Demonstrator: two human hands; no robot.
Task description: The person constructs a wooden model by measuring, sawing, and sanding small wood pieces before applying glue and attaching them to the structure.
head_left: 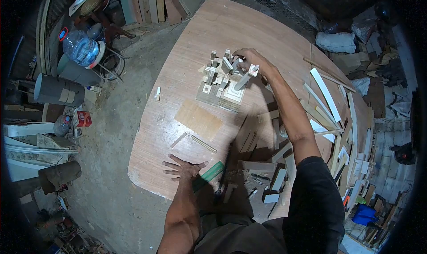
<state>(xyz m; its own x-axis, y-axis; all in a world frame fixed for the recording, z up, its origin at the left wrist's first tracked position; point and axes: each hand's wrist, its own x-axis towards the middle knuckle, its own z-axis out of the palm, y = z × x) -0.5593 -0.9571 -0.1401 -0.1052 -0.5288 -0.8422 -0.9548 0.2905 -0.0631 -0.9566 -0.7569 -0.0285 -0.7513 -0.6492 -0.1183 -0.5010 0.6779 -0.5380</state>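
Observation:
My left hand point(184, 168) lies flat on the table near its front left edge, fingers spread, holding nothing. Beside it is a green ruler-like strip point(209, 177). My right hand point(251, 60) reaches to the far side of a wooden model of small blocks and towers point(218, 81). Its fingers are bent down among the pieces; what they grip is hidden. A tall pale tower point(242, 81) with a stepped square base stands just below that hand. Between my hands lie a thin plywood rectangle point(199, 119), a narrow wood strip point(179, 140) and a brassy rod-like strip point(204, 144).
Wood offcuts and white strips point(325, 94) crowd the table's right side. More block offcuts point(278, 180) lie close to my body. A small pale piece point(158, 93) sits near the left edge. A water bottle point(80, 48) rests on a stand off the table.

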